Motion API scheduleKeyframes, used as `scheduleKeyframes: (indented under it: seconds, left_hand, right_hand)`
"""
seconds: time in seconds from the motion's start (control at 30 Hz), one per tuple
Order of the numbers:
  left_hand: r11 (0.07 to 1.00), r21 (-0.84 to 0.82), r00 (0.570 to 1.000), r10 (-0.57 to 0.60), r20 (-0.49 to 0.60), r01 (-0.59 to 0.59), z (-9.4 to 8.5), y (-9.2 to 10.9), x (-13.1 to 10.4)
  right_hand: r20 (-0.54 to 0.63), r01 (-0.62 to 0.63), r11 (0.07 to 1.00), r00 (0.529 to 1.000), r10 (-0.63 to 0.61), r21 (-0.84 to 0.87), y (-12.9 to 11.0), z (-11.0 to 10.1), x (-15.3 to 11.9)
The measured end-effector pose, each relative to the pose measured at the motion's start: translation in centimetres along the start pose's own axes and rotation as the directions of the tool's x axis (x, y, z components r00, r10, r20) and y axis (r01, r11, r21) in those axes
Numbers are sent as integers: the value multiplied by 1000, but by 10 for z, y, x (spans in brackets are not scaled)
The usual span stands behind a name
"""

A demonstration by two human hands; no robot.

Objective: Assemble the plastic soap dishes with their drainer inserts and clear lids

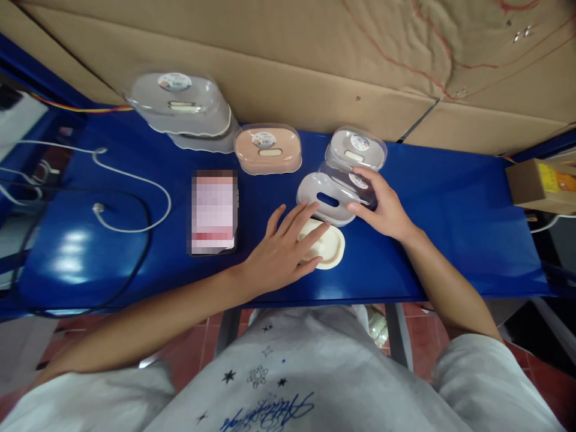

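Brown cardboard-like sheeting (270,54), marked with thin red lines at the right, stands along the back. Before it stretches a long table (450,198) with a glossy blue top. The person, in a light grey shirt (288,372) printed with dark stars and blue script, is at its near edge. At the back left of the table rises a stack of rounded grey plastic boxes (189,117) with a clear covering and an oval sticker.

The left hand (281,252) reaches in palm down, its fingers spread and released, over the cream tray and up to the near edge of the grey lid. The right hand (384,207) grasps the clear cover near its right end, with the thumb toward the lid and the other fingers at the far side.

A peach rounded plastic box (270,159) sits just right of the stack; a pixelated upright rectangle with a dark edge (213,210) lies in front of them. The grey oval plastic lid with a long slot (310,186) rests at the front of the clear plastic cover with a round sticker (337,171). Just behind is a smaller-looking grey rounded box (378,156). The shallow cream oval tray (333,252) lies nearest the person. A thin white cable (168,201) curls at the left.
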State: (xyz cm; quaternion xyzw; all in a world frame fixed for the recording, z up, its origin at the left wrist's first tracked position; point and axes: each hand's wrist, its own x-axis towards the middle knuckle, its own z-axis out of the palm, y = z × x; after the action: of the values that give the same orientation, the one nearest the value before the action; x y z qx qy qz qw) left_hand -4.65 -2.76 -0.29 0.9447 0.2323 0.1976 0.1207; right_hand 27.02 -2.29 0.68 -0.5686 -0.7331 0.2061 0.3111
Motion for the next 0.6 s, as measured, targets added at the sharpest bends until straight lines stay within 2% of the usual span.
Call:
scheduleKeyframes:
  seconds: [0.17, 0.37, 0.6]
  left_hand:
    - [995, 82, 996, 58, 62, -63, -5, 2, 0]
    - [977, 6, 972, 211, 107, -213, -7, 10, -3]
    - [976, -24, 971, 216, 103, -215, -5, 9, -2]
  right_hand:
    - [-22, 42, 995, 999, -44, -87, 16, 0, 2]
    - [3, 37, 984, 999, -37, -175, 21, -1, 3]
    - [97, 17, 964, 995, 9, -266, 21, -5, 0]
